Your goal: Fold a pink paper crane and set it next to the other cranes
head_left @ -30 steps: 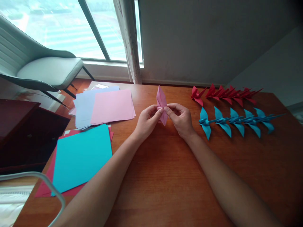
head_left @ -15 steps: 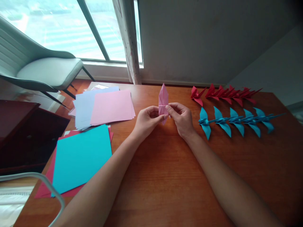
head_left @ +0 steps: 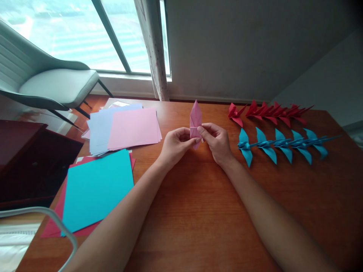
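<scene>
A pink folded paper (head_left: 196,114), narrow and pointed at its far end, is held upright over the middle of the wooden table (head_left: 193,211). My left hand (head_left: 178,145) pinches its lower left side, thumb in front. From the right, my right hand (head_left: 217,141) grips the same piece, its thumb pressed on a crosswise fold near the middle. A small pointed tip shows below the fingers. Parts of the lower paper are hidden behind both thumbs.
Blue paper cranes (head_left: 265,144) and red paper cranes (head_left: 256,112) lie in rows on the right. At left are pink sheets (head_left: 134,128), pale blue sheets (head_left: 99,130), turquoise paper (head_left: 98,190) and red paper (head_left: 53,223). A chair (head_left: 59,87) stands beyond, near a window.
My right thumb has shifted very slightly left on the pink folded paper. Both hands keep their hold, and everything else looks the same.
</scene>
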Motion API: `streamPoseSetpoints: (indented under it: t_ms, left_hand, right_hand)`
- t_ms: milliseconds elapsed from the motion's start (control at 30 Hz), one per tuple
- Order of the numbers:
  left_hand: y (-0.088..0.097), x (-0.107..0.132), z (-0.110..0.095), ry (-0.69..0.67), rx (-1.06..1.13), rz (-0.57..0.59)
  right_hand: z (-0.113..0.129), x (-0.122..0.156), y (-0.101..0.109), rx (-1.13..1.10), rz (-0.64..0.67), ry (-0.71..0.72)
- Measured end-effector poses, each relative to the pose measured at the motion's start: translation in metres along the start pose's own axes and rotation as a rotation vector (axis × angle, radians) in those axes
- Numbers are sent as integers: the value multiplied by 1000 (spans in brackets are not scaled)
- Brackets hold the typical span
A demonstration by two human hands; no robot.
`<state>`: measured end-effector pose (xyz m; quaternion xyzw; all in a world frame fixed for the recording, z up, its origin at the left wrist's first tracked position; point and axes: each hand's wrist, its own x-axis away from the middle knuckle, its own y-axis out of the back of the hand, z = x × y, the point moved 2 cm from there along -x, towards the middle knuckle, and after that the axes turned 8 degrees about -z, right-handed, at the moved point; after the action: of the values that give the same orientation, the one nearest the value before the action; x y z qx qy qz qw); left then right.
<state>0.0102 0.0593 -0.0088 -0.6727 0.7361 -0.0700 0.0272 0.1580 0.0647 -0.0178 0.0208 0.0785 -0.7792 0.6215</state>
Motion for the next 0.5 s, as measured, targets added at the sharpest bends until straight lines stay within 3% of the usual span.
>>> streamPoseSetpoints:
  t_ms: [500]
  left_hand:
    - [-4, 3, -2, -50, 12, 33]
  right_hand:
    - [-1, 2, 1, 34, -3, 62]
